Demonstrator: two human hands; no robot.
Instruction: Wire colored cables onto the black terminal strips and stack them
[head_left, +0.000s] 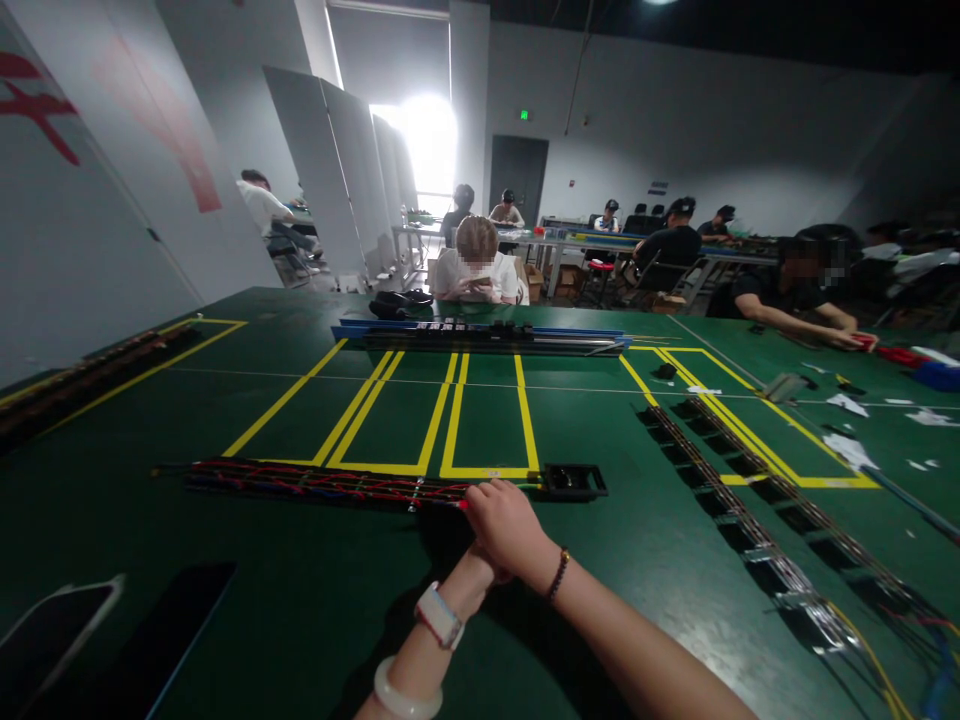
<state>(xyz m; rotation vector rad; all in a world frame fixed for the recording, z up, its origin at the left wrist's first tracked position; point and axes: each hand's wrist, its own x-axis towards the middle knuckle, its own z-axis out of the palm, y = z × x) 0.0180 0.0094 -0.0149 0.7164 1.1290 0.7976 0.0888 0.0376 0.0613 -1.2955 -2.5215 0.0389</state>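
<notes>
A long strip strung with red and dark wires (315, 485) lies across the green table in front of me, with a black rectangular frame (574, 482) at its right end. My right hand (511, 525), beaded bracelet on its wrist, is closed near the right part of the strip. A small red tip (459, 505) shows by its fingers; what they hold is hidden. Beneath and behind it is my left hand (484, 565), below a white watch and a pale bangle. Its fingers are covered by the right hand, so their grip cannot be seen.
Yellow tape outlines (379, 468) mark the green table (300, 580). Blue and black rails (480, 335) lie at the far edge. Two rows of dark parts with wires (720, 490) run along the right. Two phone-like slabs (176, 640) lie front left. Several people sit beyond.
</notes>
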